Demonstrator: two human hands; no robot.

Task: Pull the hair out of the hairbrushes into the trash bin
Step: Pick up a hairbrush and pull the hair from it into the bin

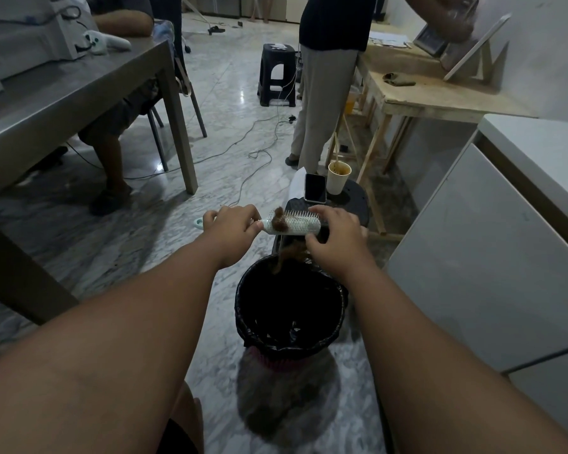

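Marble floor (pixel 230 93), grey table (pixel 63 93), wooden bench (pixel 423 96)

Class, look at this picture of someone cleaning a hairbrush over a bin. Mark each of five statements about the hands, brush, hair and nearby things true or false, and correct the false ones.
1. The left hand grips the hairbrush by its handle. True.
2. The brush is free of hair. False: a brown hair clump sits in the bristles.
3. The trash bin has a black liner. True.
4. The phone lies inside the bin. False: it lies on a dark stool beside a paper cup.
5. The right hand rests on the floor. False: it is at the brush head, above the bin.
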